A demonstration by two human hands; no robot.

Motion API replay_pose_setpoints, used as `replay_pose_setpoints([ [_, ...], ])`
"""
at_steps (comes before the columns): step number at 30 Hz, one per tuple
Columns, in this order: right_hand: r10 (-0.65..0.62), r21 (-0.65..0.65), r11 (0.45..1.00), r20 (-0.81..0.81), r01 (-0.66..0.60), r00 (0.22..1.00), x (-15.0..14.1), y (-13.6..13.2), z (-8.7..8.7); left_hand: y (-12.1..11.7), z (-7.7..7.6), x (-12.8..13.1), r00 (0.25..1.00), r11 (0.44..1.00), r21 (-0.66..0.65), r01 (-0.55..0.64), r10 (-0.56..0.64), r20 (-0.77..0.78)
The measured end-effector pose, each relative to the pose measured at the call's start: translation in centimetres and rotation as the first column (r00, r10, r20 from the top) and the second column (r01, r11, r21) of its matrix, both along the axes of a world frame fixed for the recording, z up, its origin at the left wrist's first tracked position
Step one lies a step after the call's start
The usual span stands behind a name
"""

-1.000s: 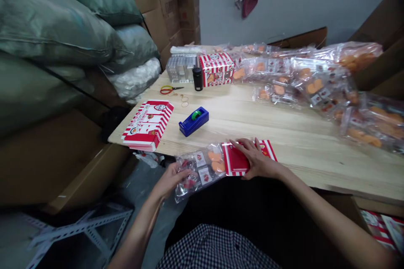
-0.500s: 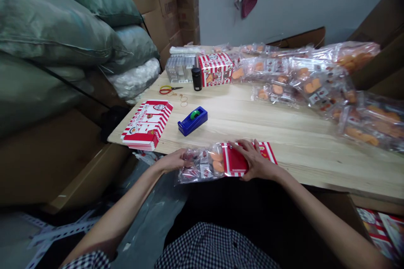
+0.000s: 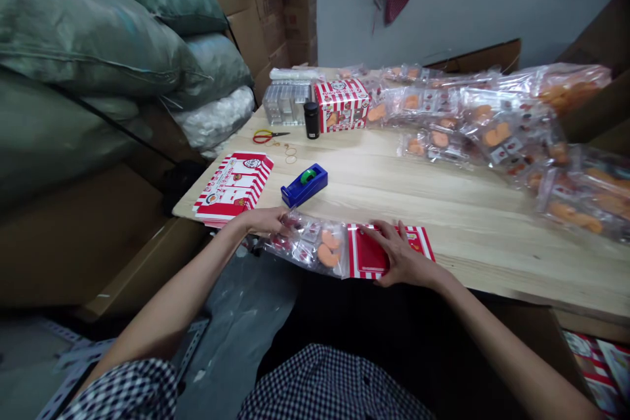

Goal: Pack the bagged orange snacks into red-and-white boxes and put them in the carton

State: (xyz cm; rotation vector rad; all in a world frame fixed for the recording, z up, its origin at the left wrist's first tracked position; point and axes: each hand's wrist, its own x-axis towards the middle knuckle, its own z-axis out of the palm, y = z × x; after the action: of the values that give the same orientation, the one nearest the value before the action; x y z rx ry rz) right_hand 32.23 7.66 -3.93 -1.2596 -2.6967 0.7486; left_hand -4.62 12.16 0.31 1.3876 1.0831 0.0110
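Left grip [image 3: 266, 221] clenched on the crinkled end of a clear plastic bag [image 3: 300, 239] holding flat orange pieces. Right grip [image 3: 402, 254] splayed, unclenched, on a glossy red-and-white striped card [image 3: 367, 256] butted against the bag. Both at the near edge of a pale grained wooden worktop [image 3: 467, 236]. Just beyond, a blue plastic tape dispenser [image 3: 304, 185].

The tabletop [image 3: 472, 210] is seen to be smooth, pale bare wood. The packet [image 3: 308, 243] is made of clear, glossy plastic, and the red-and-white sleeve [image 3: 388, 251] is formed from smooth printed card.
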Motion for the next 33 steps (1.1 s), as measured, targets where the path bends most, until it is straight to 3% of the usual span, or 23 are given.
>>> replay_pose_setpoints([
  [5,0.021,0.024,0.999,0.014,-0.021,1.000,0.1,-0.1,-0.1,0.9,-0.7,2.3,1.000,0.998,-0.063,0.007,-0.007,-0.003],
  [10,0.024,0.019,1.000,0.008,-0.024,1.000,0.8,-0.3,0.2,0.9,-0.6,1.9,0.976,0.982,-0.009,-0.187,0.187,0.108],
  [14,0.020,0.028,0.999,0.007,-0.021,1.000,1.2,-0.3,-0.1,0.0,-0.9,1.3,0.892,0.908,0.022,-0.418,0.406,0.198],
  [21,-0.004,0.104,0.995,0.004,0.003,1.000,1.0,-0.6,-1.2,-1.9,-2.2,3.0,0.791,0.784,0.148,-0.603,0.565,0.234],
  [27,-0.042,0.154,0.987,0.011,0.040,0.999,0.6,-0.9,-1.5,-2.6,-2.8,4.3,0.701,0.675,0.198,-0.710,0.654,0.284],
  [33,-0.062,0.153,0.986,0.013,0.059,0.998,0.4,-0.7,-1.7,-3.9,-5.0,5.6,0.634,0.609,0.181,-0.772,0.720,0.282],
])
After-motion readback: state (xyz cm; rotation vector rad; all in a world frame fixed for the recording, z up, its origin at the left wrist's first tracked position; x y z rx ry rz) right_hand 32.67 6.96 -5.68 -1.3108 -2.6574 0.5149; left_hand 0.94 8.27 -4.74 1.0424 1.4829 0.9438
